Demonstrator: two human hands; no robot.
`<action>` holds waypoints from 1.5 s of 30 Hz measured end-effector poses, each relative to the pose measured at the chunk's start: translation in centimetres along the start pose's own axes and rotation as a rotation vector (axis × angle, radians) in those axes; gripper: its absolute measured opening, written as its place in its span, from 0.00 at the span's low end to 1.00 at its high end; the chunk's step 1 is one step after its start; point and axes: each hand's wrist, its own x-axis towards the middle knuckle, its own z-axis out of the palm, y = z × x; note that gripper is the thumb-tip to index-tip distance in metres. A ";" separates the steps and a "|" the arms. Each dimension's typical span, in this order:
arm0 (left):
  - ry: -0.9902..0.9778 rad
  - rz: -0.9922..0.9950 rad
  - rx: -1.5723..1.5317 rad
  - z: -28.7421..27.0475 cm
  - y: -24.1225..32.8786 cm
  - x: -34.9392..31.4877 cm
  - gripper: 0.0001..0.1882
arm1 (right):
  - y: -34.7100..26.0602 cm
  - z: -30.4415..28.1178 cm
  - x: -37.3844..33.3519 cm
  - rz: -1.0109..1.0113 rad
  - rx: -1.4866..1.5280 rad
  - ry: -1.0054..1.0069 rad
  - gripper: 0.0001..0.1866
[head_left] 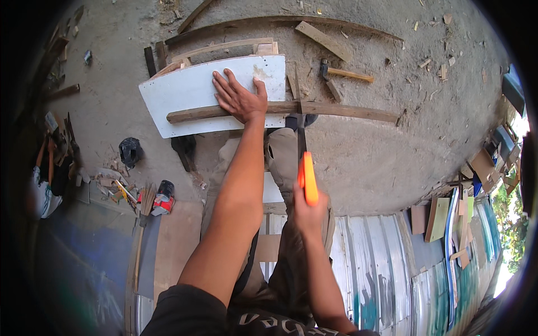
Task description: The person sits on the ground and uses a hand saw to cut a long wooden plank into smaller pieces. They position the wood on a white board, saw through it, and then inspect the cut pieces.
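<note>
My left hand [242,98] lies flat with its fingers stretched out on a white panel [168,99]. The heel of that hand rests against a long, narrow wooden strip [353,110] lying across the panel. The strip's right part sticks out past the panel's edge. In my right hand [311,215] is a handsaw [308,178] with an orange handle, gripped from below. Its dark blade crosses the strip just right of the panel; how deep it is in the wood cannot be made out. Beneath the panel shows a wooden frame [224,47].
A hammer [348,74] lies on the dirt ground beyond the strip, near a short plank [324,40] and a long curved board [269,19]. To the left are a black bag [130,152], a can [165,191] and a broom [147,200]. Board offcuts [439,219] lean at right.
</note>
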 end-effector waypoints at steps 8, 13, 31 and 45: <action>-0.001 0.005 -0.013 0.3 0.1 0.0 0.44 | -1.6 0.1 -0.1 -0.009 0.011 -0.053 0.15; -0.035 0.001 0.001 0.0 0.1 -0.2 0.46 | -2.8 -3.3 -6.5 0.123 0.137 -0.027 0.14; -0.018 0.012 -0.027 0.2 0.1 0.1 0.42 | -1.3 0.3 3.3 -0.004 0.037 -0.048 0.17; -0.004 0.031 -0.004 0.0 0.0 -0.2 0.40 | -0.4 -2.6 -4.8 0.037 0.055 -0.009 0.13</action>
